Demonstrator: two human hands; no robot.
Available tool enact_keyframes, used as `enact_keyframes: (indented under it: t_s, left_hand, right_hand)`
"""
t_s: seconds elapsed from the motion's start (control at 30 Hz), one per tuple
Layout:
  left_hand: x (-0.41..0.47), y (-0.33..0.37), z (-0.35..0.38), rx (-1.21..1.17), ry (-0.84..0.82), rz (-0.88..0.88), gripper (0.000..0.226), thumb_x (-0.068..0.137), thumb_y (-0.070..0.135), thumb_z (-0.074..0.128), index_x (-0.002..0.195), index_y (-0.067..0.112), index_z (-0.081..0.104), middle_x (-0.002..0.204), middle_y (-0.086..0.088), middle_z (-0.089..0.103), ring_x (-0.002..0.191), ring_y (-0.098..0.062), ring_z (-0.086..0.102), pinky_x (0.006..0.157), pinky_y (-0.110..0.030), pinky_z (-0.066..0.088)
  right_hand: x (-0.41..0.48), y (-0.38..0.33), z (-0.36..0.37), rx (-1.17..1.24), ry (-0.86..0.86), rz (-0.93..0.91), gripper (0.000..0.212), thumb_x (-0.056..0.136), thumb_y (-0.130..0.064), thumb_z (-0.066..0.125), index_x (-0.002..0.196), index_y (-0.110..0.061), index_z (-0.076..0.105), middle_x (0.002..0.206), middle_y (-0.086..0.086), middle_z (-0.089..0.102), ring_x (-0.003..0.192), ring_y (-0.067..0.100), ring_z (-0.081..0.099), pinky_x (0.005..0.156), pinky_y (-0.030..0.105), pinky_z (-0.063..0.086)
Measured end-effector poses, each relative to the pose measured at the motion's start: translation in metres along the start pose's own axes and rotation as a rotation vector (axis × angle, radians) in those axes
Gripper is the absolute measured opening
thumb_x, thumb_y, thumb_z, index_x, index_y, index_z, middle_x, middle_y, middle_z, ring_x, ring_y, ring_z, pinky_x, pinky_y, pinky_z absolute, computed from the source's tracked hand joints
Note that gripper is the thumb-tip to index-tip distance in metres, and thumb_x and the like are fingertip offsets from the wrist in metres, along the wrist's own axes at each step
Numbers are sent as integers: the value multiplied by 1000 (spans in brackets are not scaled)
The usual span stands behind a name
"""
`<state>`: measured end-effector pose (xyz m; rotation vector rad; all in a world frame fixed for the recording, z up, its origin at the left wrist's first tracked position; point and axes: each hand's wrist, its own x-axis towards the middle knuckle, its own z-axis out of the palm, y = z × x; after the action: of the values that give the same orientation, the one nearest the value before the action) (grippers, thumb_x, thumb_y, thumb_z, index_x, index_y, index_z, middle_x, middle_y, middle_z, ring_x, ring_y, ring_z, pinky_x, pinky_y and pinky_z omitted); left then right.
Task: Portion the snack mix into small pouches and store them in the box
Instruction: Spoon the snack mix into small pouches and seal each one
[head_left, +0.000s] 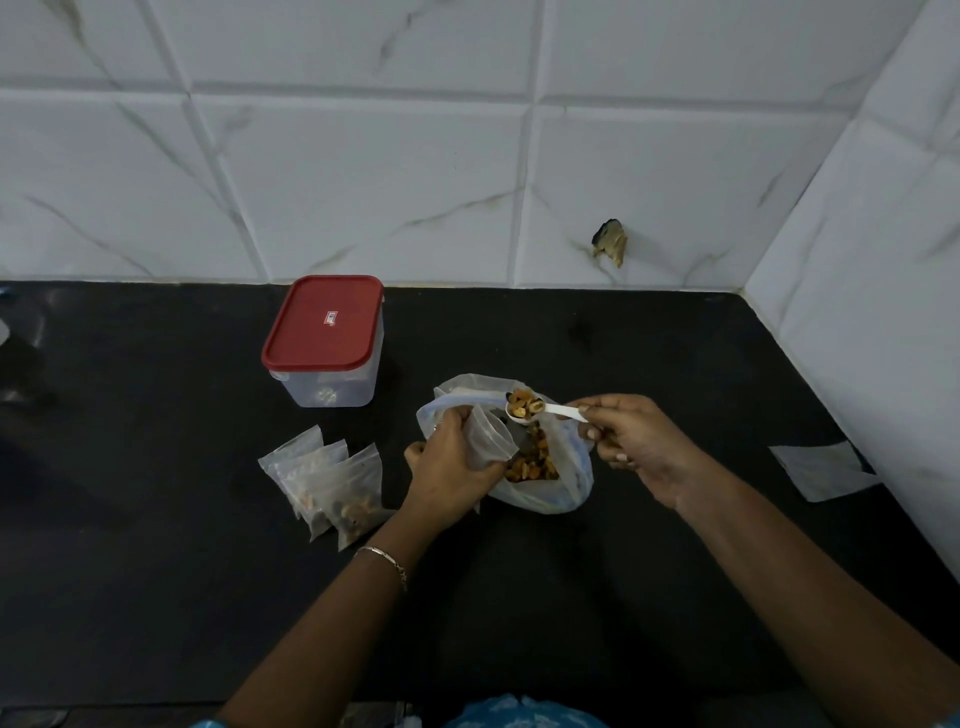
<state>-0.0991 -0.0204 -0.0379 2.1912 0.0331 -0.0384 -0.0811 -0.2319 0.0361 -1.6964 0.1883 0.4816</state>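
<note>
Both forearms are reaching over the dark bench (156, 571). Far on it, the box (332, 379) is standing with its red lid (324, 322) on. Nearer, the big bag (550, 488) of mix (535, 462) is lying open, and filled pouches (332, 483) are lying left of it. Left hand (449, 467) is gripping an open pouch (488, 436) above the bag. Right hand (639, 441), fingers (592, 413) pinched on the handle, is holding a loaded spoon (527, 408) just beside the pouch mouth.

Single head-worn wide-angle view, looking forward and steeply down at black counter (156, 571), close range. Tiled wall (363, 156) fills upper half of frame; both forearms enter from bottom edge. No second view.
</note>
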Motion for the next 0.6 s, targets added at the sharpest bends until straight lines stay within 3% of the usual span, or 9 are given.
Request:
enact_keyframes:
  t_s: [0.2, 0.37, 0.5, 0.6]
  left_hand:
    - [5, 7, -1, -92, -33, 27, 76, 64, 64, 66, 128, 31, 42, 124, 16, 55, 122, -7, 48, 113, -52, 26]
    - [5, 11, -1, -102, -19, 33, 73, 61, 67, 60, 125, 34, 44, 117, 19, 58, 120, -6, 50, 113, -51, 28]
    - [4, 13, -1, -113, 29, 25, 66, 63, 68, 62, 119, 37, 48, 112, 19, 61, 116, -6, 54, 107, -49, 37]
    - [5, 17, -1, -126, 63, 32, 72, 63, 69, 63, 123, 33, 49, 115, 16, 62, 113, -5, 56, 103, -48, 42]
  right_hand:
    - [-2, -10, 10, -98, 2, -14, 22, 99, -10, 47, 103, -7, 68, 58, -1, 49, 41, 4, 32, 39, 16, 24]
    - [0, -14, 18, -249, 46, -65, 20, 98, -13, 50, 97, -15, 70, 64, -2, 54, 52, 5, 43, 49, 18, 35]
    - [-3, -15, 26, -646, 116, -313, 21, 97, -19, 50, 103, -23, 70, 73, -2, 65, 63, 14, 59, 59, 32, 46]
    - [-9, -17, 35, -960, 200, -533, 24, 99, -25, 47, 112, -27, 67, 75, -9, 64, 57, 6, 55, 49, 18, 35]
